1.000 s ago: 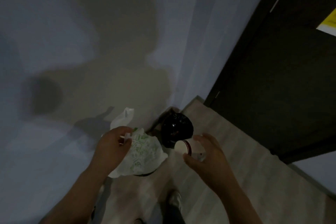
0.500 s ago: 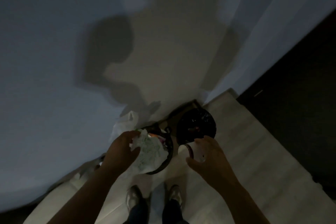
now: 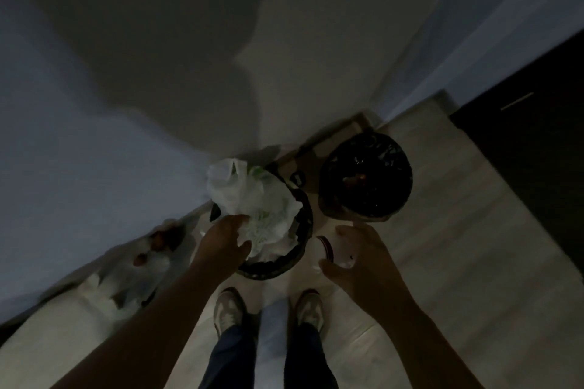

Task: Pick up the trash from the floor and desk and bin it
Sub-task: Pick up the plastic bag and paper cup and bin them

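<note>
My left hand (image 3: 222, 241) grips a crumpled white bag with green print (image 3: 268, 218) and holds it over the mouth of a small round black bin (image 3: 301, 243) on the floor. The bag fills most of the bin's opening, and its white handles stick up at the back. My right hand (image 3: 363, 254) holds a white paper cup with a dark rim band (image 3: 331, 251) on its side, just right of that bin. A second bin lined with a black bag (image 3: 366, 174) stands further back right.
The bins stand in a corner by a pale wall. A flat piece of cardboard (image 3: 316, 151) leans behind them. A clear plastic bag with brown items (image 3: 148, 259) lies on the floor to the left. My two feet (image 3: 268, 313) are right behind the small bin. A dark door (image 3: 537, 142) is at right.
The view has tipped down and closer to the bins. My left hand has lowered the white bag onto the small bin's opening. The cup has come down beside that bin.
</note>
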### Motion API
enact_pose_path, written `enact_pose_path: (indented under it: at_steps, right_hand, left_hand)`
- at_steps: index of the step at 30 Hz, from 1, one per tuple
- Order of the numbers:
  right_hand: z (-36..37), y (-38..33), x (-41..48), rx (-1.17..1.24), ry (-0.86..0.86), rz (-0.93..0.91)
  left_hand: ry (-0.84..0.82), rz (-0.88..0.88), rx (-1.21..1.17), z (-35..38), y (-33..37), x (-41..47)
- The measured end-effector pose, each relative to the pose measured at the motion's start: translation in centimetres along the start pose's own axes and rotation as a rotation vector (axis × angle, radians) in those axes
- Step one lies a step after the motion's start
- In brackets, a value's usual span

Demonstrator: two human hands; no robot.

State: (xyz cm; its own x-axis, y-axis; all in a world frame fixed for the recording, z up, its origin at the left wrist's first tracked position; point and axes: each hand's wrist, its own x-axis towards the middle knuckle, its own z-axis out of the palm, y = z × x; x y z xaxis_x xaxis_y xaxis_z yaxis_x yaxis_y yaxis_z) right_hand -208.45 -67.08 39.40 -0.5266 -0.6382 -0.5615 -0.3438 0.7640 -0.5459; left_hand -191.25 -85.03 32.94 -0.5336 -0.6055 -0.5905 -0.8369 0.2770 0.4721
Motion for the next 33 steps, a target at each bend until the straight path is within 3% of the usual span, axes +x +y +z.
enact_pose_path:
  at_steps: [7,12,15,24,30,33]
  right_hand:
    - [7.9,3.2,5.9,-0.033,-0.001,-0.038]
    - [12.3,3.5,9.9,-0.033,-0.015,-0.166]
    - [15.1,2.9,12.2,-0.025,0.059,-0.191]
    - [22.7,4.8,18.6,-0.426,-0.09,-0.235]
    - [26.0,6.5,21.2,-0.573,-0.26,-0.172]
    - [25.9,6.5,21.3,-0.601,-0.258,-0.163]
  left_hand:
    - [-0.146,-0.018,0.115,6.3,-5.5,3.9]
    - [-0.256,-0.062,0.199,7.7,-8.2,4.7]
    - [-0.314,-0.067,0.224,8.0,-9.9,4.7]
    - [-0.208,0.016,0.181,8.2,-13.2,6.5]
    - [-0.125,0.063,0.148,9.8,-14.1,7.8]
    - [-0.074,0.098,0.103,10.1,-13.7,7.8]
